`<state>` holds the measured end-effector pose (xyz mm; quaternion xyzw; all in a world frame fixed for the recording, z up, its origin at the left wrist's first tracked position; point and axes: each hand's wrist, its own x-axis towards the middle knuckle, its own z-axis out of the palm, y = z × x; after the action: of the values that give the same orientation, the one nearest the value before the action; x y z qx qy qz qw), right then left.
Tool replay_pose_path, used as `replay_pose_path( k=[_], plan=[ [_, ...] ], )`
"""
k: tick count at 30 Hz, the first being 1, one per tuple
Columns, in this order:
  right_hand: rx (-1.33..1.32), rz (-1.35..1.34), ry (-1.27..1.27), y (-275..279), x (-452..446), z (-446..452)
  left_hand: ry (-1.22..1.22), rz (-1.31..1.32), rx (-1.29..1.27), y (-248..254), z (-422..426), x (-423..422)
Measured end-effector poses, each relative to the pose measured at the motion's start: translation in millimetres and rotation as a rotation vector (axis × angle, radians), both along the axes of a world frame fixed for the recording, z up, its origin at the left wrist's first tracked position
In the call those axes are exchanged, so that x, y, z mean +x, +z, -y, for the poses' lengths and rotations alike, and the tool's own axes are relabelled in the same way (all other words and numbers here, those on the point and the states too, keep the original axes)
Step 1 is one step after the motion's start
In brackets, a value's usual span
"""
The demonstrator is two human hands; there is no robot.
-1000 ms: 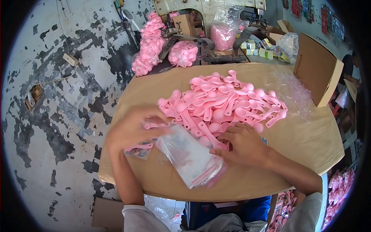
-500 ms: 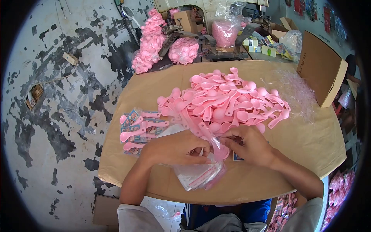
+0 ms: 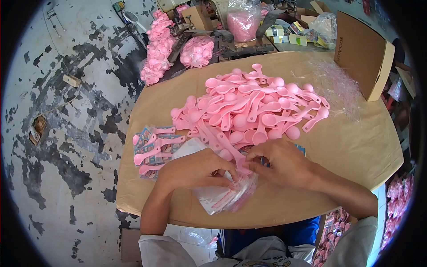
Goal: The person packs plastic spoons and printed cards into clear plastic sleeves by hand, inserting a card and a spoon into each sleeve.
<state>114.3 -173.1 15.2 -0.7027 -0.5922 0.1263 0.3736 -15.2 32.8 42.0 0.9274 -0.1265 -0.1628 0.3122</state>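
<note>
My left hand [image 3: 200, 169] is closed on a stack of clear plastic bags [image 3: 218, 198] with a reddish strip, which hangs toward the table's front edge. My right hand [image 3: 284, 162] is pinched at a pink measuring spoon [image 3: 233, 153]. The spoon slants with its handle toward the pile and its lower end at the bag's mouth; how far inside it is, I cannot tell. Just beyond both hands lies a big pile of pink spoons [image 3: 240, 104]. Left of my left hand, several spoons rest on printed cards [image 3: 153, 151]. Another card [image 3: 300, 149] is partly hidden behind my right hand.
Brown paper covers the table [image 3: 356, 155]. An upright cardboard box [image 3: 362, 55] and crumpled clear plastic [image 3: 333, 84] are at the right. Bagged pink spoons [image 3: 197, 51], a bag of pink shreds [image 3: 243, 24] and small boxes [image 3: 298, 39] stand behind. A peeling wall [image 3: 66, 133] is at the left.
The camera view has shifted, so the table appears higher. The spoon's lower end and my right fingertips have come closer to my left hand at the bag's mouth.
</note>
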Motion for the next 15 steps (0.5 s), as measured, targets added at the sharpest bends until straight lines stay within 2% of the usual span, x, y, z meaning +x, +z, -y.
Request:
replay_pose_path(
  k=[5,8,11,12,14,15],
  plan=[
    [0.090,0.010,-0.160,1.8,16.2,1.9,0.003,-0.017,-0.025,10.4,3.5,-1.3],
    [0.177,-0.154,-0.190,21.5,21.0,8.5,-0.050,0.046,0.188,17.0,10.1,5.4],
    [0.433,0.249,-0.209,28.2,14.2,15.1,0.250,0.146,-0.517,-8.7,30.1,-1.8],
    [0.435,0.429,-0.174,26.7,13.6,17.1,0.293,0.186,-0.706,-14.4,42.2,-1.1],
    [0.419,0.618,-0.159,20.9,3.6,18.0,0.373,0.259,-1.082,-20.7,62.9,1.9],
    [0.410,0.709,-0.156,16.6,-1.1,19.1,0.467,0.181,-1.081,-20.8,63.7,2.4]
  ],
)
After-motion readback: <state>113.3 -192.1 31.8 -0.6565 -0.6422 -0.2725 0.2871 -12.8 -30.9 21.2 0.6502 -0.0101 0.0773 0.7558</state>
